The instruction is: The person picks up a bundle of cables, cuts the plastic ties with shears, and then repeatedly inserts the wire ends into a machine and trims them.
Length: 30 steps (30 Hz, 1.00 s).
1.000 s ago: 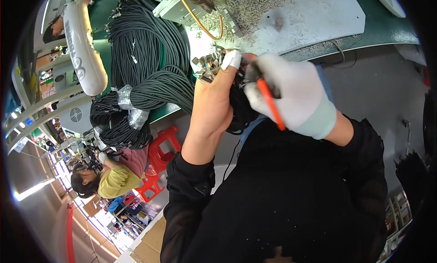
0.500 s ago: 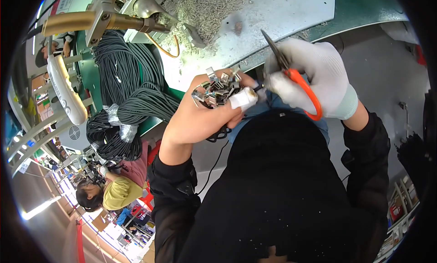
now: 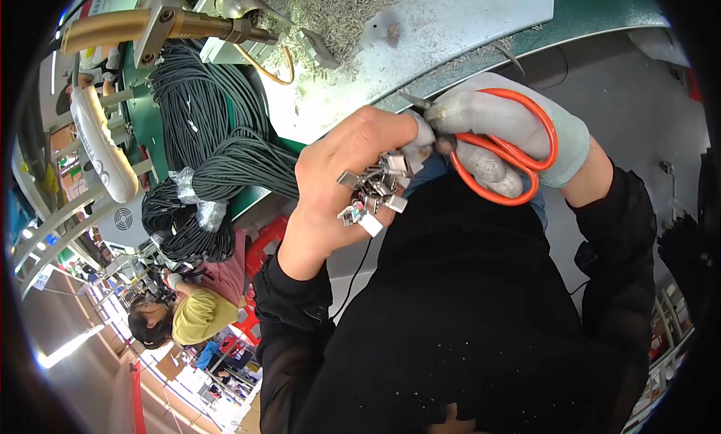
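Observation:
My left hand [image 3: 342,178] is bare and closed around a cluster of small metal cable connectors [image 3: 373,193], their silver ends fanning out past my fingers. My right hand [image 3: 511,133] wears a pale knit glove and grips orange-handled scissors [image 3: 518,160] through the loops. The scissor blades point left and meet the connector cluster near my left fingertips. Both hands hover over my dark-clothed lap, just below the bench edge.
A green bench with a grey metal plate [image 3: 451,28] carries a heap of tiny metal scraps [image 3: 330,9] and a machine with a brass-coloured bar [image 3: 113,28]. Thick bundles of black cable [image 3: 203,133] hang at the left. A seated person in yellow [image 3: 188,314] is lower left.
Both hands have dropped from the bench edge toward my lap. My left hand has turned so the connector ends show, and the scissors have swung round to lie level against them.

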Each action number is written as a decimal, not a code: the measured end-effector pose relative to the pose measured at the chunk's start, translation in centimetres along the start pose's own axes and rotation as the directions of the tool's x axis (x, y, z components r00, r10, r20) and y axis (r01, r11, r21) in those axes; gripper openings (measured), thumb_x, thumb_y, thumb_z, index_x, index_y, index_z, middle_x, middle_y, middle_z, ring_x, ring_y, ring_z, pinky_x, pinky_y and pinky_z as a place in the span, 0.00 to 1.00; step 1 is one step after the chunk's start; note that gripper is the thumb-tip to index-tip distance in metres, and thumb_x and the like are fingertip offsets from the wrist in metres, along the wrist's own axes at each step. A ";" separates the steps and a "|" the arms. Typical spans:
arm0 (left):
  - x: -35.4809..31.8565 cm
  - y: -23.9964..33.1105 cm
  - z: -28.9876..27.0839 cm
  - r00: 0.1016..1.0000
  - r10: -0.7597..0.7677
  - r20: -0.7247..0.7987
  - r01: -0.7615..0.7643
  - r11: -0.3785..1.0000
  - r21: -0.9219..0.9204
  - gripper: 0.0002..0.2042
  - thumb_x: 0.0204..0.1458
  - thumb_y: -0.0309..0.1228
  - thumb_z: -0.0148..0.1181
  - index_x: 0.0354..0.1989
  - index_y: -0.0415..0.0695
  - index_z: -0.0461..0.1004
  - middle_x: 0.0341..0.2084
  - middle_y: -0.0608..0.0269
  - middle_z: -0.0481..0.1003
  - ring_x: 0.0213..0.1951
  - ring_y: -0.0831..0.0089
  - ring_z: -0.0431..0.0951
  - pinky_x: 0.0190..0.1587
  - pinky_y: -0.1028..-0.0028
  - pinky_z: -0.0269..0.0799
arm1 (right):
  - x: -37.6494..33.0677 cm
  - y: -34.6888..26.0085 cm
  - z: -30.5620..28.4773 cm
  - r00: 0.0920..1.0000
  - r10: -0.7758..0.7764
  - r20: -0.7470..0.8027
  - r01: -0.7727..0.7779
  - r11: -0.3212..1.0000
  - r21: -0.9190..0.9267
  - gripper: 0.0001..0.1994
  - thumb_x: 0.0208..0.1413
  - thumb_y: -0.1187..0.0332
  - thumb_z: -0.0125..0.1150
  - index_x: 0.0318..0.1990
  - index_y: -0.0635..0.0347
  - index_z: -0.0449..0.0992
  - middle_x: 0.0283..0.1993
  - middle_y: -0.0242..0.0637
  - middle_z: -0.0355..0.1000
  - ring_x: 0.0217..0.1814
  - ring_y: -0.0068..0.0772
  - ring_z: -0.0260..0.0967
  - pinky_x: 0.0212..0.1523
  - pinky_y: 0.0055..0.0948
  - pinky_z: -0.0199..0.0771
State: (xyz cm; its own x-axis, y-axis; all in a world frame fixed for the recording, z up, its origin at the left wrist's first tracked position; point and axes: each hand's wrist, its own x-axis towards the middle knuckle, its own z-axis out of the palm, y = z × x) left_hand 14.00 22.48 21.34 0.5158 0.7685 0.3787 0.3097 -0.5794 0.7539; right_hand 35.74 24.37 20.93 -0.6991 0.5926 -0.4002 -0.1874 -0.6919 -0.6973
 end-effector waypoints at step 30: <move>-1.7 2.0 0.1 0.931 -0.203 -0.304 0.213 0.977 0.002 0.11 0.43 0.18 0.65 0.34 0.40 0.71 0.24 0.71 0.73 0.25 0.87 0.70 0.29 0.85 0.66 | -0.7 2.4 4.6 0.860 -0.509 -0.035 0.261 0.498 -0.827 0.08 0.49 0.67 0.61 0.31 0.61 0.74 0.18 0.40 0.66 0.19 0.37 0.67 0.21 0.28 0.64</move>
State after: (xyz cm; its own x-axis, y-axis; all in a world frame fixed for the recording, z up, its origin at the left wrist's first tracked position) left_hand 13.84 19.94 22.15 0.1747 0.9154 0.3627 0.4142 -0.4025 0.8164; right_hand 32.61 20.46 22.24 -0.4817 0.8763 -0.0106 0.2948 0.1507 -0.9436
